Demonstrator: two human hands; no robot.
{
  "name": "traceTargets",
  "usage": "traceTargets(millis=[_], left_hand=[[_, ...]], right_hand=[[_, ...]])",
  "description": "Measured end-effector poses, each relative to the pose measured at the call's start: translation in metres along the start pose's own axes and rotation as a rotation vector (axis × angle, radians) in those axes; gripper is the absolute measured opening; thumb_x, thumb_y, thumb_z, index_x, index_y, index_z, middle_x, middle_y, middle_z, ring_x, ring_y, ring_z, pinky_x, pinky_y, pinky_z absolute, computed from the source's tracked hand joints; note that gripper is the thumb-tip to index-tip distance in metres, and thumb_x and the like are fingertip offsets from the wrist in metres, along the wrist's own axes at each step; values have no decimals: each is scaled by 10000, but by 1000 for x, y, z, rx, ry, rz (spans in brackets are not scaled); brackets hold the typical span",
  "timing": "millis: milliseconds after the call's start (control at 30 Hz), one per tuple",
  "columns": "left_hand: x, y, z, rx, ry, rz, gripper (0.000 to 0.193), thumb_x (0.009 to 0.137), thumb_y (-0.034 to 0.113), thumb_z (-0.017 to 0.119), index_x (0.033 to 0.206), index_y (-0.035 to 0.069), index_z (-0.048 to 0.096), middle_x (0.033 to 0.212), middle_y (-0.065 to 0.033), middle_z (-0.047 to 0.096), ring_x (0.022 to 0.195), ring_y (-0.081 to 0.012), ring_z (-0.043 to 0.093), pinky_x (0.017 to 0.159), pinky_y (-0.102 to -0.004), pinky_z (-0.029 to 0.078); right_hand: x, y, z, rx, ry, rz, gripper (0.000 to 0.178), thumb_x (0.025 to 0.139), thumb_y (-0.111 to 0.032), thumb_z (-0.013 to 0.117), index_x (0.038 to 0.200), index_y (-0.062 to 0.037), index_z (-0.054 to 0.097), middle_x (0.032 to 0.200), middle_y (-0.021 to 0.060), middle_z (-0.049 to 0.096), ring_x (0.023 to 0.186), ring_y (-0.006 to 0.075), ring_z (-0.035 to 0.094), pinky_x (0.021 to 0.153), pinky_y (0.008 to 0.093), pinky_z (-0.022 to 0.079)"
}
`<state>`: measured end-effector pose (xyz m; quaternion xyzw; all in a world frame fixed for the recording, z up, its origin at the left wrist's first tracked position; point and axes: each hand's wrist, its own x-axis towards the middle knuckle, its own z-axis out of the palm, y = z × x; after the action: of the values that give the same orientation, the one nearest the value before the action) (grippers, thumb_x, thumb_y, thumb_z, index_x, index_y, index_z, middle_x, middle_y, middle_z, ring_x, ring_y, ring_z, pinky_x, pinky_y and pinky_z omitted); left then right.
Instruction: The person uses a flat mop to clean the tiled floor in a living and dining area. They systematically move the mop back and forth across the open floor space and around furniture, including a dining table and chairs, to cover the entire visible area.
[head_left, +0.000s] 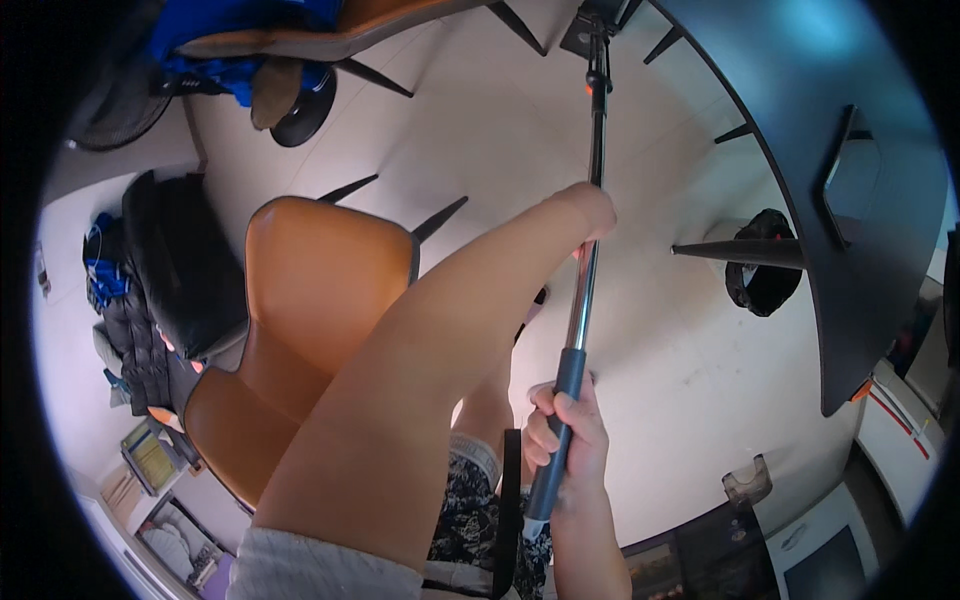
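A long telescopic pole (598, 130) with shiny metal tubes and a dark grey grip stretches up and away in front of me, looking like a selfie stick. My right hand (577, 435) is wrapped round its grey grip near the lower end. Farther up, my left hand (588, 210) closes round the metal tube, its arm reaching across from the lower left. A dark clamp-like head (590, 35) tops the far end, close to the floor or a table leg; which one I cannot tell. From beside the grip's lower end hangs a black strap (510, 500).
An orange chair (325, 255) stands left of my arm. Another orange chair (380, 20), with blue cloth, is at the far left. On the right a dark curved table (890, 300) carries a flat dark-framed object (840, 170). Beneath its edge sits a black-lined bin (768, 285).
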<state>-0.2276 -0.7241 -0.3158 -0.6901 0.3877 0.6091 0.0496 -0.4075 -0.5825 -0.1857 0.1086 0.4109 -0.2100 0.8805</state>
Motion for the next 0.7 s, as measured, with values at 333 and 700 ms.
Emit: traceTargets(millis=[333, 700], left_hand=[[-105, 47, 210, -636, -106, -188, 409, 820, 236, 453, 1007, -126, 409, 706, -218, 616, 584, -285, 647, 540, -379, 527], [-120, 80, 289, -658, -117, 77, 416, 807, 311, 460, 989, -63, 449, 794, -202, 626, 780, -344, 628, 735, -430, 484]], right_hand=[[-213, -11, -99, -370, 402, 42, 595, 789, -26, 543, 1330, -114, 310, 717, 106, 484, 414, 145, 459, 337, 263, 374], [-262, 10, -97, -806, 690, -39, 717, 827, -94, 546, 1419, -90, 141, 518, 12, 400, 366, 114, 387, 332, 232, 349]])
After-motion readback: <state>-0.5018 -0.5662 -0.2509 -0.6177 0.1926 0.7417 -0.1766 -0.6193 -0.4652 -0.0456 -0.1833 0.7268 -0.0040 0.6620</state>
